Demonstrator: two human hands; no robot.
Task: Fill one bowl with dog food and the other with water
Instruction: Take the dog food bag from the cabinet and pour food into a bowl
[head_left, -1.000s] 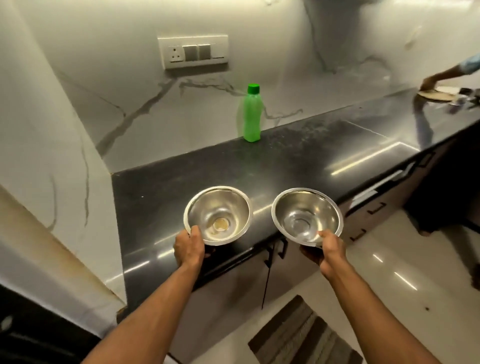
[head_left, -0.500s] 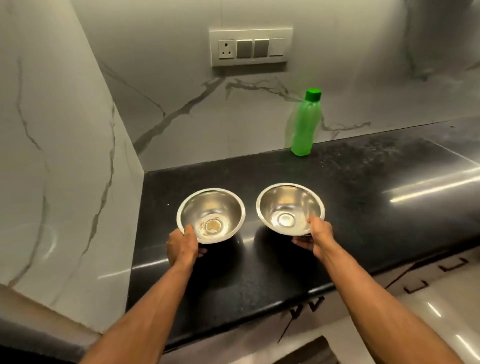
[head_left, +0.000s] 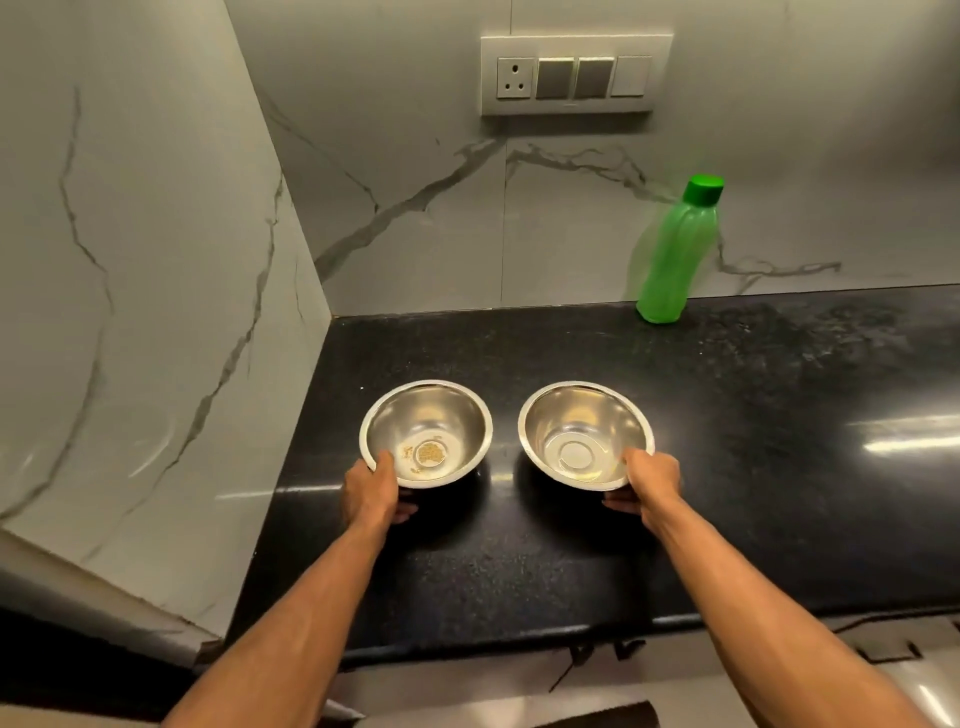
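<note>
While gripping steel bowls by their near rims, thumbs hooked inside: left hand (head_left: 370, 496) on left bowl (head_left: 439, 415) holding brown crumbs, right hand (head_left: 652, 486) on right bowl (head_left: 582, 415). Both over black counter (head_left: 727, 467); green bottle (head_left: 670, 260) upright near wall.

A black, speckled, glossy bench (head_left: 753, 415) runs from the marble-look side wall on the left out past the right edge of the view, with pale streaks of light reflected on its right part. Two steel bowls are at its middle, side by side and apart: the left bowl (head_left: 436, 415) has a small patch of brownish crumbs at its bottom, the right bowl (head_left: 576, 415) is bare and shiny inside. Whether they rest fully on the bench cannot be told. A green bottle (head_left: 670, 260) with a green cap stands upright at the back edge by the wall, well apart from the bowls
</note>
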